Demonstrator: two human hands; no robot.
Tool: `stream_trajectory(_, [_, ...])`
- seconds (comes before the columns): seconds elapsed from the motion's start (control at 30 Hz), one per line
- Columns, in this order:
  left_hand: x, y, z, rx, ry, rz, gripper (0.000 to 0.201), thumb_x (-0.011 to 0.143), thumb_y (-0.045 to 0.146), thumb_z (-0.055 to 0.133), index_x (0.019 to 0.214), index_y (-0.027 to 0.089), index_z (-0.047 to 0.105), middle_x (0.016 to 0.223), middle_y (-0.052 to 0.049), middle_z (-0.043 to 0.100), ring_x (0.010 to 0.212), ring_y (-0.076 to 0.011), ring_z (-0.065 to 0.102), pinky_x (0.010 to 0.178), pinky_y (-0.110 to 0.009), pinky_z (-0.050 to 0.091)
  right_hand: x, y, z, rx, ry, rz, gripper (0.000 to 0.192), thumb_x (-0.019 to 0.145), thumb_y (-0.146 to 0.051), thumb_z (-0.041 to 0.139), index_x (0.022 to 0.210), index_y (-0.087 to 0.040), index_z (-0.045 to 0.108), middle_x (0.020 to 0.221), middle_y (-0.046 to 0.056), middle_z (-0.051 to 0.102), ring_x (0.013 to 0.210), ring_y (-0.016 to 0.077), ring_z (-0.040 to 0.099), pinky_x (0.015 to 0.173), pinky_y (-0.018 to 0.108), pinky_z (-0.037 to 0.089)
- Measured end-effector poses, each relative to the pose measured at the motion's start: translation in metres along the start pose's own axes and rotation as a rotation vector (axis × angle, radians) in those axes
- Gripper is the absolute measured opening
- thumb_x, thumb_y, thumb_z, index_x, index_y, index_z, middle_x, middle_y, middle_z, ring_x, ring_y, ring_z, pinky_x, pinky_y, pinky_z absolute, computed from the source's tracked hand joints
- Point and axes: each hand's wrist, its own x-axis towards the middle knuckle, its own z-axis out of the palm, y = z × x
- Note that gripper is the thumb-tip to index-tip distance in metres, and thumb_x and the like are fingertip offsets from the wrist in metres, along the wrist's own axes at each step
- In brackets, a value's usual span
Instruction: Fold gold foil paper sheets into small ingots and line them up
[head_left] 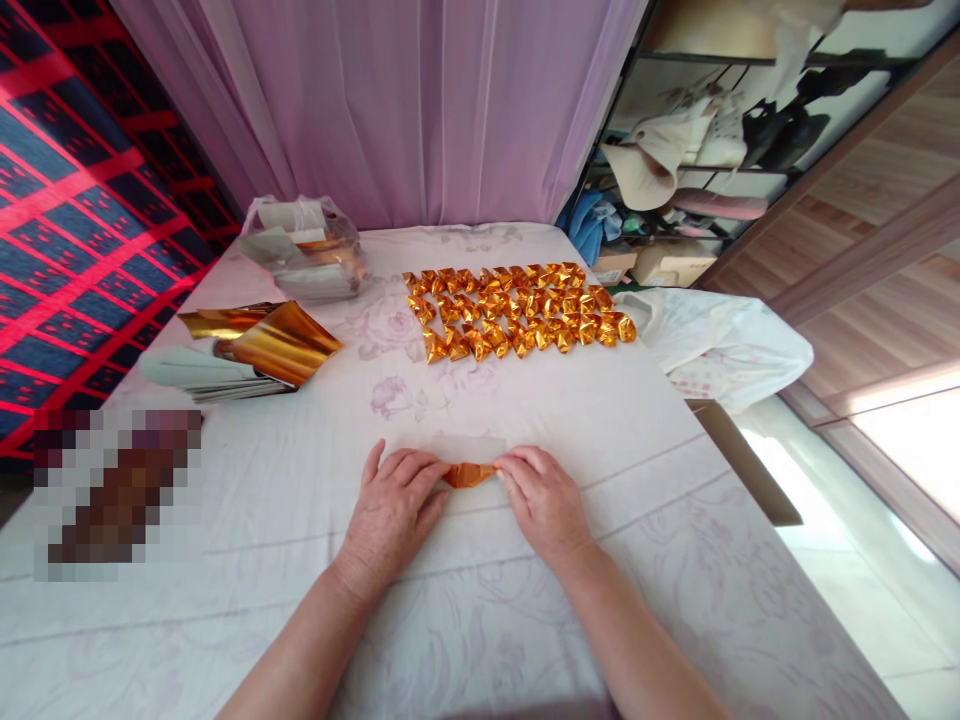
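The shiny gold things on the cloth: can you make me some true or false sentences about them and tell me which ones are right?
1. The left hand and the right hand both hold a folded gold strip. True.
2. Small folded gold pieces sit in rows on the flowered cloth. True.
3. The folded gold strip is inside one of those rows. False: it is nearer the person, between the hands.
4. A see-through plastic bag sits farther back than the gold paper sheets. True.
5. The gold paper sheets are right of the rows. False: they are on the left.
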Motion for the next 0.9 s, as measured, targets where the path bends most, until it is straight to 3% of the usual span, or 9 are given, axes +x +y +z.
stream_trajectory(0.33, [0.0036,0.0023,0.0063,0.021,0.032,0.006,0.017,0.094,0.025,0.057,0.105,0.025,0.070,0.101,-0.003,0.071,0.096,-0.0228,0.063,0.110,-0.057,0.032,-0.0001,-0.0013,-0.0013,-0.082,-0.073,-0.038,0.024,0.096,-0.016,0.046,0.104,-0.020,0.067,0.099,0.008,0.066,0.089,0.0207,0.062,0.079,0.033,0.053])
stream_trajectory(0.63, [0.0024,0.0003,0.0056,0.039,0.035,0.076,0.017,0.094,0.024,0.056,0.104,0.023,0.070,0.096,-0.003,0.070,0.090,-0.0209,0.062,0.107,-0.052,0.038,-0.0014,-0.0049,-0.0052,0.001,-0.087,-0.057,0.023,0.089,-0.014,0.057,0.106,-0.023,0.070,0.099,0.006,0.065,0.089,0.0206,0.061,0.079,0.035,0.054])
stream_trajectory(0.9, [0.0008,0.0016,0.0007,0.022,0.002,0.114,0.019,0.093,0.024,0.057,0.106,0.027,0.070,0.094,-0.002,0.067,0.089,-0.0193,0.060,0.107,-0.052,0.037,-0.0019,-0.0040,-0.0089,0.068,-0.117,-0.073,0.030,0.088,-0.009,0.054,0.109,-0.022,0.071,0.097,0.007,0.065,0.090,0.0200,0.061,0.078,0.034,0.054])
